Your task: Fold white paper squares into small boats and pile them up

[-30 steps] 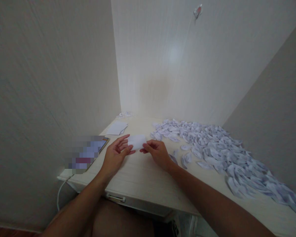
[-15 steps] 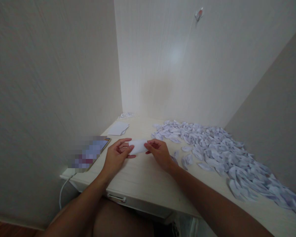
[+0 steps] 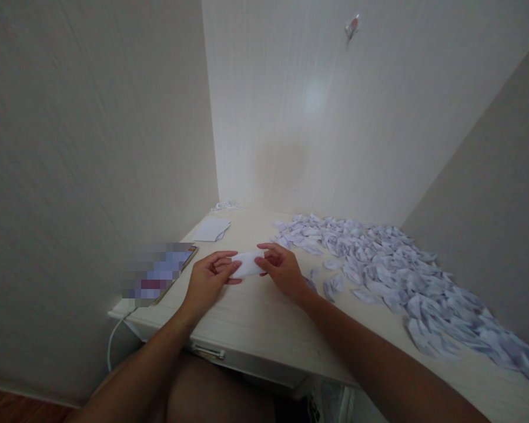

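Observation:
Between my two hands, a small white rectangle of folded paper [image 3: 248, 264] is held just above the table. My left hand [image 3: 212, 277] pinches its left end, thumb on the near face and fingers behind. At the right end, my right hand [image 3: 281, 269] grips the paper with the thumb on top, its index finger raised along the far edge. To the right of my hands spreads a large heap of folded white paper pieces [image 3: 370, 258], pointed at the ends. A few of them lie close beside my right wrist.
A small stack of white paper sheets [image 3: 211, 230] lies at the back left. A phone with a blurred screen [image 3: 165, 273] rests on the table's left edge, a white cable [image 3: 110, 341] hanging there. White scraps [image 3: 228, 205] sit in the far corner. Walls enclose the table [image 3: 255, 329].
My right fingers have lifted and shifted slightly left over the paper's far edge, and the paper looks a little narrower. My left hand keeps its pinch.

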### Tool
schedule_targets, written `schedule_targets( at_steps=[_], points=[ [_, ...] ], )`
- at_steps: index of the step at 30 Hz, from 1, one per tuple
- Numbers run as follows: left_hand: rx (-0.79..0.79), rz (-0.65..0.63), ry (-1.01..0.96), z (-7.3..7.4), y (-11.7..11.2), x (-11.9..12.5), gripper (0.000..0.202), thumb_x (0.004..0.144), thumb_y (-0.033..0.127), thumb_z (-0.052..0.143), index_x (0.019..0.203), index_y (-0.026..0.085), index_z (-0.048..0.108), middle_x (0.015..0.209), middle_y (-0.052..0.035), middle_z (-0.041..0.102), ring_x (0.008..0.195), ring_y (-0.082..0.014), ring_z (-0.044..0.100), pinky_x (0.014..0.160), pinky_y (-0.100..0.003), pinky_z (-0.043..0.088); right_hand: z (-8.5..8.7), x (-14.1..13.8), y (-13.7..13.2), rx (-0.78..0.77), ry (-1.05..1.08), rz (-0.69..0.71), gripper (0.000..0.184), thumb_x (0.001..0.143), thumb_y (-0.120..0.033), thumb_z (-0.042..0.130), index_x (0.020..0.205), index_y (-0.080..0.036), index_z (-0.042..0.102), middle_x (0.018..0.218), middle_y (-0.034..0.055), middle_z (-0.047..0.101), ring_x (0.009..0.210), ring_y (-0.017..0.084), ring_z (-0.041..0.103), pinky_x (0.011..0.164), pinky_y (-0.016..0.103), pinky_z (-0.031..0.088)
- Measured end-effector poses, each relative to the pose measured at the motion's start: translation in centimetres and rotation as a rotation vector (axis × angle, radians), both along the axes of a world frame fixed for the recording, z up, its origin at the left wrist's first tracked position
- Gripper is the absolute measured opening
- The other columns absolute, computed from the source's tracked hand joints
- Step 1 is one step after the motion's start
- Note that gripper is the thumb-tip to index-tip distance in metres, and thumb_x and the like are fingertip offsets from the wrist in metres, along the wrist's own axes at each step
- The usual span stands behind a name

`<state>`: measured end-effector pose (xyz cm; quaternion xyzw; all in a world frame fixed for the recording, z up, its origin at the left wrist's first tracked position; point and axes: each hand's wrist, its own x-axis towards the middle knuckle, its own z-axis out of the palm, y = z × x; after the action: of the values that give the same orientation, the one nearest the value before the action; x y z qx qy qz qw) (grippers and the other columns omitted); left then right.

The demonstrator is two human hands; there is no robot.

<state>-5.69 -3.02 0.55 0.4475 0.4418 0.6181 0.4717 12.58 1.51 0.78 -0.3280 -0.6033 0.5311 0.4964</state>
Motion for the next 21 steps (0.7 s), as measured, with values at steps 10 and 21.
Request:
schedule_targets(
  at_steps=[10,21],
  points=[
    [0.035,0.11,0.138,-0.13,0.3,-0.17,0.04,0.061,0.039,0.088,0.088,0.013,0.076,0.074,-0.0062,0.076,0.063,-0.0168,0.069,0.056,-0.025,0.057,-0.67,0.05,0.35,0.119,-0.079,-0.037,0.031,0.072,-0.034,0.077,0.097,-0.017,0.07,0.062,-0.0045,0.055,0.054,0.009,0.05,0.052,0.023,0.039],
    [0.016,0.112,0.132,0.14,0.0,-0.12,0.041,0.061,0.04,0.087,0.09,0.013,0.077,0.08,-0.0083,0.078,0.067,-0.0194,0.072,0.057,-0.027,0.059,-0.06,0.18,0.09,0.135,-0.113,-0.051,0.025,0.072,-0.032,0.074,0.09,-0.016,0.071,0.058,-0.0059,0.047,0.051,0.008,0.041,0.048,0.023,0.03]
  ],
)
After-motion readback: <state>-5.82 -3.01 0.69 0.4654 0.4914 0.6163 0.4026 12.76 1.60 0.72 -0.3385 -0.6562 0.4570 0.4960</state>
